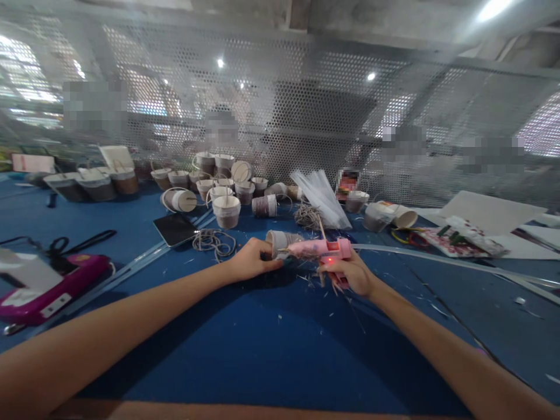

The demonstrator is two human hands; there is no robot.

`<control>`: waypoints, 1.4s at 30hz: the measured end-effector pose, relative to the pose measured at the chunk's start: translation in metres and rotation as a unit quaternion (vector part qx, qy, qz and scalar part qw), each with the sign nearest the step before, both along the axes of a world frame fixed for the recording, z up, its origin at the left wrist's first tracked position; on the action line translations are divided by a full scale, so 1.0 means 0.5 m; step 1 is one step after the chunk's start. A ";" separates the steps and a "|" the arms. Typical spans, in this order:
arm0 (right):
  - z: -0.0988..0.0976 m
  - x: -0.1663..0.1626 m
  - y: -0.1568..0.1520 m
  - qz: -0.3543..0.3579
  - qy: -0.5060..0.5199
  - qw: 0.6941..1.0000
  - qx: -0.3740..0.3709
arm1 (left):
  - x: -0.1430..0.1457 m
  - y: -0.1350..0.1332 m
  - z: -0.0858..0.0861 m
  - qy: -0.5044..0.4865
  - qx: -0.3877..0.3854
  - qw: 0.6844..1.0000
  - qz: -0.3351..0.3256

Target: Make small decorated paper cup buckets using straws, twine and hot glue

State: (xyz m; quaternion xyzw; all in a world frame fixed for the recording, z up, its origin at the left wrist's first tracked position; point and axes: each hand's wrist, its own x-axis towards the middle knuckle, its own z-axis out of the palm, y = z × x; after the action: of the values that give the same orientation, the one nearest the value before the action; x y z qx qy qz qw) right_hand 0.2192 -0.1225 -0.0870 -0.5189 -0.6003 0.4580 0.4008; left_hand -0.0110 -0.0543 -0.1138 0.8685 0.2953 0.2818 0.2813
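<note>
Left hand [250, 260], fingers pinching cup [277, 238], well in from near edge of table [262, 356]; right hand [356, 274], fingers wrapped around pink glue gun [315, 248]. Nozzle [292, 249] near left fingers: a slip could burn them.

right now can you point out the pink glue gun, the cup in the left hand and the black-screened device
Pink glue gun [310, 249]: head view, on its barrel.
Held cup [279, 240]: head view, on its pale side wall.
Black-screened device [174, 230]: head view, middle of its screen.

Free: near blue tabletop [262, 350]. In way: glue gun [308, 248] mid-table, cups [226, 212] behind, power strip [83, 279] left.
</note>
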 end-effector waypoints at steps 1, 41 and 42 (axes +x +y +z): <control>0.001 -0.001 -0.001 -0.003 -0.002 1.000 -0.002 | 0.000 0.000 0.000 0.000 0.002 1.000 -0.001; 0.002 0.015 0.007 -0.020 -0.017 0.998 0.052 | 0.003 -0.002 0.006 0.005 -0.003 1.000 0.017; 0.003 0.017 0.008 -0.019 -0.019 0.998 0.054 | 0.003 -0.002 0.006 0.003 -0.004 1.000 0.018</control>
State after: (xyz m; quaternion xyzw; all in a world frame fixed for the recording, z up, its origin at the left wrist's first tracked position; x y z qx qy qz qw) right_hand 0.2277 -0.1184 -0.0855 -0.5167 -0.6215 0.4072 0.4254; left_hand -0.0097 -0.0555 -0.1109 0.8628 0.3127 0.2827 0.2792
